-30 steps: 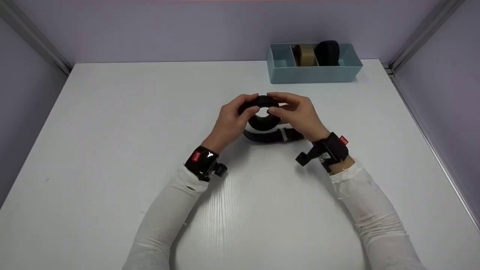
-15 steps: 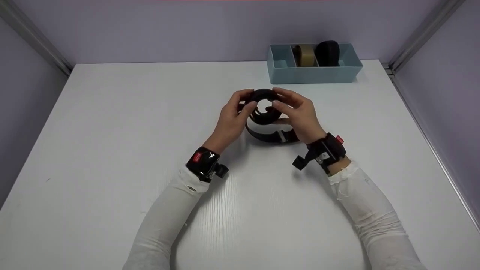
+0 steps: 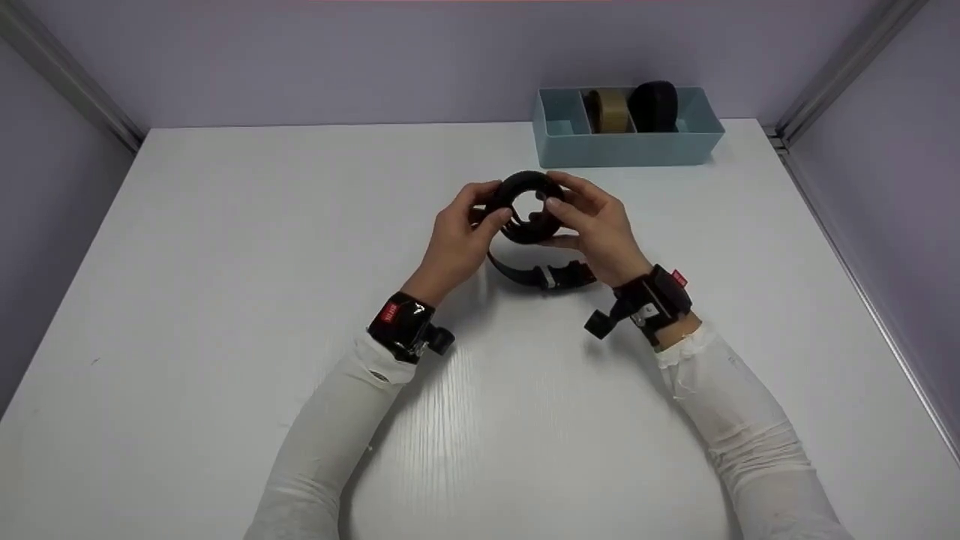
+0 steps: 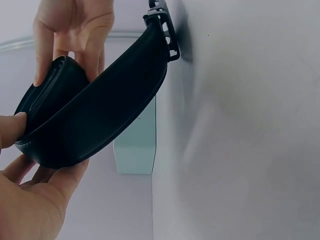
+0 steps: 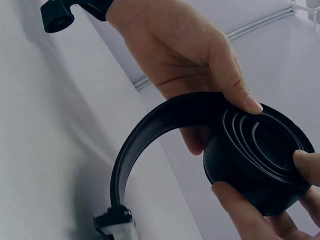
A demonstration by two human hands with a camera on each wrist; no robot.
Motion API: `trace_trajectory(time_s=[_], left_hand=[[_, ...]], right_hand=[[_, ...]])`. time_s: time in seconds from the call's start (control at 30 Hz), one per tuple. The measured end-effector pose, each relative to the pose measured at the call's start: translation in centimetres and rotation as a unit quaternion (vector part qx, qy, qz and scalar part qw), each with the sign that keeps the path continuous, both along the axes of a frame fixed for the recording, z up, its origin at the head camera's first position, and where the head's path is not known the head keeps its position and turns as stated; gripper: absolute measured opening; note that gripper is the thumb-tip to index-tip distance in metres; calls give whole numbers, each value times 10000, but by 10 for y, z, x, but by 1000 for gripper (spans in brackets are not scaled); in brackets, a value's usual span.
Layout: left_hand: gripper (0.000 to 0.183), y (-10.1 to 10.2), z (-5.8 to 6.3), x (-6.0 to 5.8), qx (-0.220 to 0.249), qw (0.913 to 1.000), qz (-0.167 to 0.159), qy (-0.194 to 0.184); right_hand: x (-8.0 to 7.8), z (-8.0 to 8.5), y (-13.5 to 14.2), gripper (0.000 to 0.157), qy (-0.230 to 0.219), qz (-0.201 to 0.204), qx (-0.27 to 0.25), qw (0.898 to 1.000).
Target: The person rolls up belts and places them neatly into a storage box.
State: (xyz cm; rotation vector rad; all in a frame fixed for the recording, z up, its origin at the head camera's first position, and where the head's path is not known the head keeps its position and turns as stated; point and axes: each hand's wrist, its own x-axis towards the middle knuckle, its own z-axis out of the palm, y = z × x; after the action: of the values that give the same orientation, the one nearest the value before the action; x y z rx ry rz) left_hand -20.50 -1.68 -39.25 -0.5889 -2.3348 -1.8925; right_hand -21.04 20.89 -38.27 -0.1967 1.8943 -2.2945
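Observation:
A black belt, rolled into a coil (image 3: 527, 236), is held up between both hands in the head view. My left hand (image 3: 457, 232) grips the coil's left side, with the thumb on its near face. On the opposite side, my right hand (image 3: 604, 229) pinches the rim between thumb and fingers. A loose length of belt (image 4: 107, 107) curves away from the coil and ends at a metal buckle (image 4: 167, 37). The right wrist view shows several spiral layers (image 5: 260, 142) in the coil, with the left hand (image 5: 182, 55) above and the right hand's fingers (image 5: 240, 210) below.
At the back right of the white table (image 3: 300, 225) stands a blue divided box (image 3: 622, 154). Inside are a tan roll (image 3: 613, 111) and a black rolled item (image 3: 655, 107), in separate compartments. Lilac panels (image 3: 337, 67) enclose the table.
Both hands have moved slightly away from the body with the coil, which has tilted to show its round opening more fully. The right fingers have shifted along the rim. The buckle end has swung left.

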Motion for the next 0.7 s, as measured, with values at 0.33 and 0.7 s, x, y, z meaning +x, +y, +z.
trace_trajectory(time_s=[0.33,0.7], left_hand=[[43,-6,7,2,-1029,9942,-304,-6],[42,-3,6,2,-960,9947,-288,-206]], right_hand=[[-2,5,9,46,964,590,1683,9792],[-3,2,9,46,820,609,1470,9838]])
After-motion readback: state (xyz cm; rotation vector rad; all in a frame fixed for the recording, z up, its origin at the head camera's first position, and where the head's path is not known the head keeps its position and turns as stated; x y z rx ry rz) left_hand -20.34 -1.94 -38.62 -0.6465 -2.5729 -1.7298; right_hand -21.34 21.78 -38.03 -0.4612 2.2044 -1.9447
